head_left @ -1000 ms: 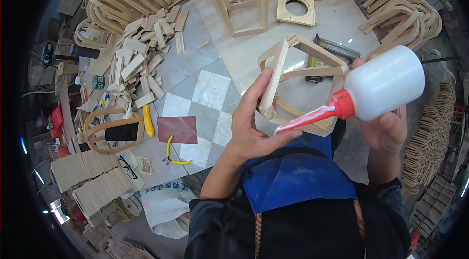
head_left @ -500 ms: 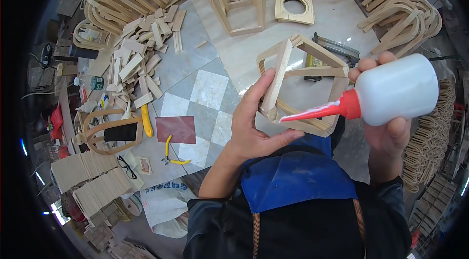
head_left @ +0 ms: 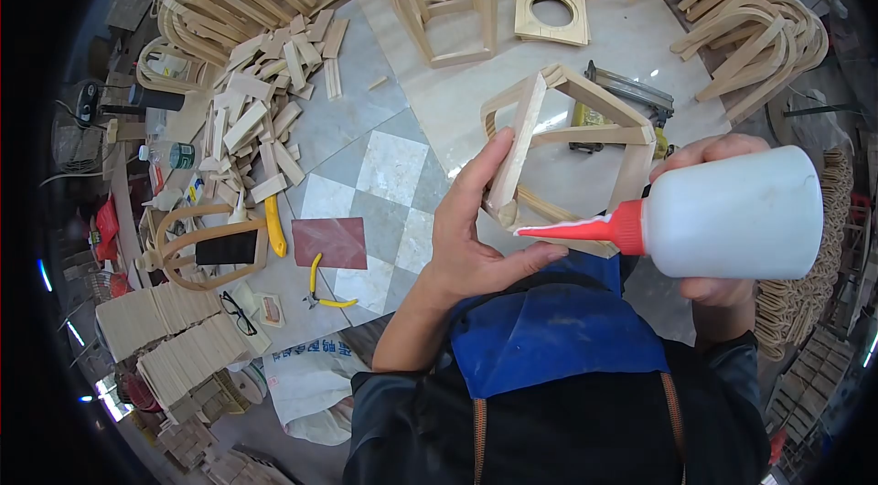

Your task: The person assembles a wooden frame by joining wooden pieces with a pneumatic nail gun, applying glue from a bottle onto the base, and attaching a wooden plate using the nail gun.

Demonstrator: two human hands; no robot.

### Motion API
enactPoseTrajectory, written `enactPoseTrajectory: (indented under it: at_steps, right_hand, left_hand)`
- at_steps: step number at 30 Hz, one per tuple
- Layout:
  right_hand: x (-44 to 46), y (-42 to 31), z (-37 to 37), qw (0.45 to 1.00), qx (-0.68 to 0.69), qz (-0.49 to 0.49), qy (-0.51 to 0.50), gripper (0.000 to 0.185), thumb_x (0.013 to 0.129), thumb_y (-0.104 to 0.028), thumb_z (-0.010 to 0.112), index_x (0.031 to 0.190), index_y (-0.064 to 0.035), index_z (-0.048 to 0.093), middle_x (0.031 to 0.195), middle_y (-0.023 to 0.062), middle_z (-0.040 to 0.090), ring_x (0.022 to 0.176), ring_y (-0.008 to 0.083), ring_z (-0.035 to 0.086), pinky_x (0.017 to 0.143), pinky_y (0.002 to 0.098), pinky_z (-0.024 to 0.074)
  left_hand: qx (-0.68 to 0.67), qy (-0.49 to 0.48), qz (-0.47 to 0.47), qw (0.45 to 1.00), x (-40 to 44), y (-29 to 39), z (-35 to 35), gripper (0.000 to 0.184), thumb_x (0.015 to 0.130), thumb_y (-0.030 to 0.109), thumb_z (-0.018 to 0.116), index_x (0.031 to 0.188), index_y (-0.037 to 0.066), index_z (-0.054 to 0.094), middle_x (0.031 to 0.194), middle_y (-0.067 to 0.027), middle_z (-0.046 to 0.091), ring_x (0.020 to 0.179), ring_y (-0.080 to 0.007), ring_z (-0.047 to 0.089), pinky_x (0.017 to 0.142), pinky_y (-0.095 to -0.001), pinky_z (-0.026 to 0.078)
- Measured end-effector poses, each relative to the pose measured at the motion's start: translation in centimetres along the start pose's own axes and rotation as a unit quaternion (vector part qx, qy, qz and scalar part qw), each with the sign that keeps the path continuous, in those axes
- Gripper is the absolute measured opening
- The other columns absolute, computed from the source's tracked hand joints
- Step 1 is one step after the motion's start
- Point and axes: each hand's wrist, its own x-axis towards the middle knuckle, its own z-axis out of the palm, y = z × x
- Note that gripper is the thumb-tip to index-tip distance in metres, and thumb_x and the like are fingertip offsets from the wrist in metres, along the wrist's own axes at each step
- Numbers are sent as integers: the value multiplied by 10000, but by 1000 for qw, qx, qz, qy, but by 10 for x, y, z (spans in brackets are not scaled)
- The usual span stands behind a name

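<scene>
My left hand (head_left: 466,234) grips a pale wooden frame (head_left: 521,139) at its left side, fingers along one strip and the thumb below. The frame is held up in front of my body, tilted. My right hand (head_left: 713,156) is wrapped round a white squeeze bottle (head_left: 736,215) with a red nozzle (head_left: 585,228). White glue shows along the nozzle. Its tip points left, close to the frame's lower left corner; whether they touch I cannot tell. The bottle covers part of my right hand and the nozzle hides part of the frame's lower edge.
On the table lie a dark red sheet (head_left: 331,243), yellow-handled pliers (head_left: 315,284), a metal clamp (head_left: 631,87) and a square wooden plate with a round hole (head_left: 576,14). Wood offcuts (head_left: 245,124) are heaped at the left. Another wooden frame (head_left: 413,14) stands at the back.
The squeeze bottle has turned closer to level, its body lower and its tip shifted slightly left and down. My left hand and the wooden frame have hardly moved.
</scene>
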Motion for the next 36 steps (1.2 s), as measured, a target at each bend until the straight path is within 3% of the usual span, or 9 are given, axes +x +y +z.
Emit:
enactPoseTrajectory:
  at_steps: [3,9,13,18,24,28,36]
  right_hand:
    - [1,0,3,1000,22,-22,-2,1138,478,-263,1084,1438,-8,529,1267,210,706,1149,350,738,1013,478,619]
    - [-1,-2,3,999,25,21,19,1143,471,-255,1092,1436,-11,529,1263,200,711,1153,352,737,1023,480,617]
    - [-4,-2,4,999,11,28,13,1152,475,-228,1098,1452,-19,523,1267,195,710,1165,352,734,1042,485,611]
    - [-6,-2,9,996,25,57,60,1166,471,-213,1104,1463,-29,519,1275,189,710,1182,348,731,1062,491,603]
    - [-9,2,4,997,47,48,31,1179,463,-208,1110,1466,-34,516,1281,184,712,1194,345,728,1071,495,598]
    - [-11,5,2,1000,14,15,22,1183,460,-204,1110,1467,-37,513,1294,170,702,1190,347,730,1067,493,600]
    - [-4,3,1,999,23,23,22,1190,477,-231,1110,1484,-48,502,1348,162,656,1201,335,714,1070,467,593]
  left_hand:
    - [30,8,44,999,0,-7,-1,1245,659,206,1043,1666,-47,355,1155,-39,643,882,-110,522,835,-232,478]
    - [24,5,46,999,0,-7,-2,1239,661,198,1040,1666,-45,357,1179,-47,651,881,-111,522,833,-236,476]
    - [14,-10,8,1000,0,2,-2,1114,705,203,1013,1623,-38,430,1601,-211,542,1388,-314,612,1172,-372,477]
    - [-7,-1,1,1000,-1,1,0,1115,701,205,1014,1623,-33,434,1598,-204,546,1371,-306,620,1160,-368,483]
    - [0,-2,24,1000,0,-1,-2,1110,702,203,1014,1621,-35,437,1590,-205,553,1363,-301,625,1153,-368,487]
    - [30,-10,42,999,-2,-8,-4,1244,663,176,1042,1670,-39,344,1462,-138,619,957,-134,580,914,-267,516]
    - [19,-1,57,998,2,-2,2,1172,681,204,1031,1637,-38,398,1536,-192,588,1236,-262,649,1082,-346,517]
